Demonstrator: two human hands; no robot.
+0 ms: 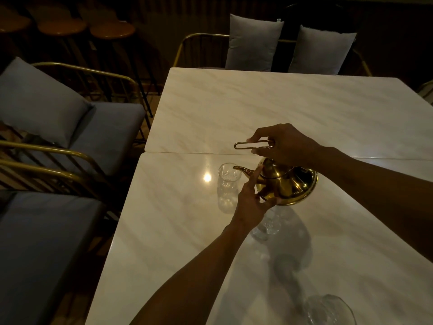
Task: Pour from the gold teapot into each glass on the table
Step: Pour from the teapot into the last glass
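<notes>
The gold teapot (289, 185) hangs tilted above the marble table (178, 242), its spout tip over the rim of a clear glass (227, 184). My right hand (284, 144) grips the teapot's thin wire handle from above. My left hand (251, 200) presses against the teapot's front below the spout, index finger straight up along the spout's base. A second glass (269, 227) stands under the teapot, partly hidden by my left hand. A third glass (328, 310) sits at the near right edge of the view.
A second marble table (281, 106) butts against the far side. Gold-framed chairs with grey cushions (37, 99) line the left, and two grey pillows (254, 41) stand at the far end. Round wooden stools (112, 30) are at the back left.
</notes>
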